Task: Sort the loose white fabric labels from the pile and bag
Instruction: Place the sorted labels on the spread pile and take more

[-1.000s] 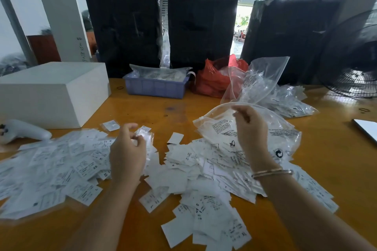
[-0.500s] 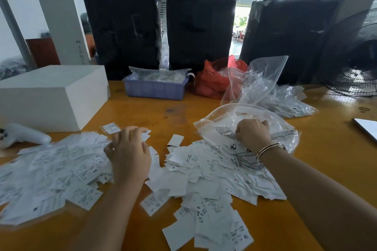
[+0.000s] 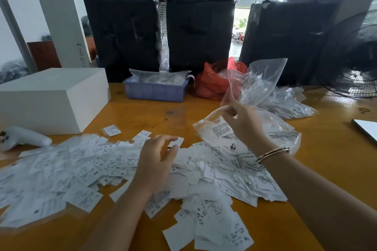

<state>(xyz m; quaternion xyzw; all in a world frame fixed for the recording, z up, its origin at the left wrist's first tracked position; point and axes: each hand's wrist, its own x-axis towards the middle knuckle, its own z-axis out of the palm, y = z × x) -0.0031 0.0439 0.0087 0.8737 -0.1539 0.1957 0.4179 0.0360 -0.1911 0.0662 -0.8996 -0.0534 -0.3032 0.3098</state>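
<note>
A wide pile of loose white fabric labels (image 3: 214, 187) covers the middle of the wooden table (image 3: 142, 114), with printed sizes showing on some. More labels (image 3: 51, 173) spread out to the left. A clear printed plastic bag (image 3: 281, 134) lies at the pile's far right. My right hand (image 3: 242, 120) pinches the bag's rim and lifts it above the table. My left hand (image 3: 157, 161) hovers over the pile's middle with its fingers relaxed and spread, holding nothing.
A white box (image 3: 51, 98) and a white controller (image 3: 22, 136) sit at the left. Behind stand a blue crate (image 3: 155, 91), a red bag (image 3: 212, 83), more clear bags (image 3: 285, 102) and black bundles. A fan (image 3: 355, 61) is at right, a flat white object (image 3: 367, 128) near the right edge.
My right hand came up from the labels beside the bag's mouth and now lifts the rim. My left hand shifted right, from the left heap toward the middle pile, and its fingers opened.
</note>
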